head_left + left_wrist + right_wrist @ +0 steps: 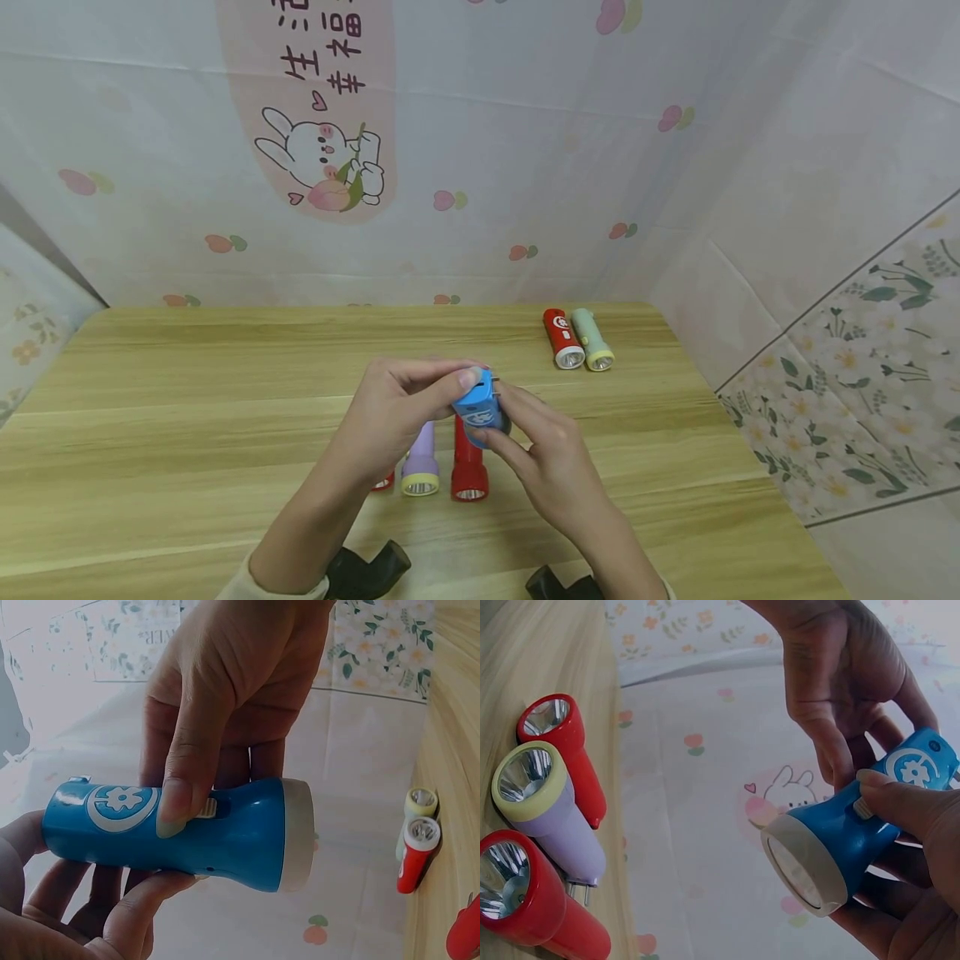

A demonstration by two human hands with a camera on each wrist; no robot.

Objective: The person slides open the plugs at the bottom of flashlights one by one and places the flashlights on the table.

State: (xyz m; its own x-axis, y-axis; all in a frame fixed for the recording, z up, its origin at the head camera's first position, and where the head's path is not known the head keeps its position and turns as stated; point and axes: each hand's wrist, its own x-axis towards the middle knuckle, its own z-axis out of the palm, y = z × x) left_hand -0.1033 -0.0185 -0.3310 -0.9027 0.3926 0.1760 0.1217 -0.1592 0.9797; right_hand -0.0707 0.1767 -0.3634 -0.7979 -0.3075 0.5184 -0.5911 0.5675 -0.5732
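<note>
Both hands hold a blue flashlight (477, 408) above the table. Its tail faces up toward the head camera, with thin metal prongs at one side. The left hand (390, 412) grips it near the tail end, thumb against the body. My right hand (551, 446) wraps the body, and in the left wrist view its thumb lies beside the pale slide switch (207, 808). A white gear emblem (124, 799) and a cream head ring (298, 836) show there. The right wrist view shows the clear lens (795, 871) facing down and left.
Below the hands lie a large red flashlight (469, 479), a lilac one with a yellow rim (422, 468) and a partly hidden red one (384, 482). At the back right are a red flashlight (561, 333) and a mint one (591, 333). Printed cloth (480, 150) hangs behind the wooden table (187, 400).
</note>
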